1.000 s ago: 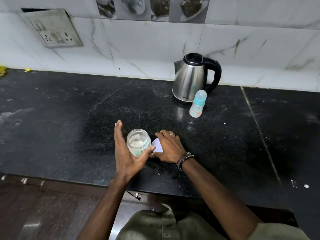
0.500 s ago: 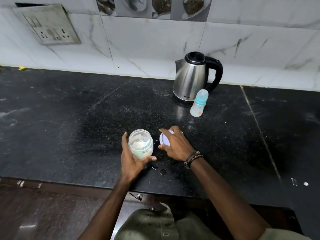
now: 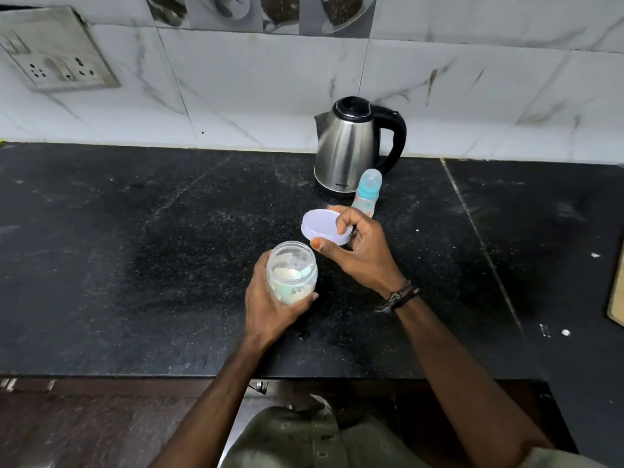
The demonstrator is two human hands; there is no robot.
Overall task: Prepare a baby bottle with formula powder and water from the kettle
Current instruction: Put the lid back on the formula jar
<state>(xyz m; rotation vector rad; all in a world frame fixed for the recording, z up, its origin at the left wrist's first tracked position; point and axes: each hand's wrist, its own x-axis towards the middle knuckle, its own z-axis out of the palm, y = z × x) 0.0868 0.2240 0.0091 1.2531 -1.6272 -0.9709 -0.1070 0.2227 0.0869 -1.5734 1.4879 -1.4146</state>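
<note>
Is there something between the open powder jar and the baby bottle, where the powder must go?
Yes. The right hand holds the jar's lid directly between the jar, held in the left hand, and the capped baby bottle.

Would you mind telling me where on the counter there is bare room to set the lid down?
The widest bare patch of black counter lies left of the jar, out to the wall tiles. Another lies right of the right hand, past the counter seam, with only small white specks. It is crowded behind the lid, where the baby bottle stands against the kettle.
</note>
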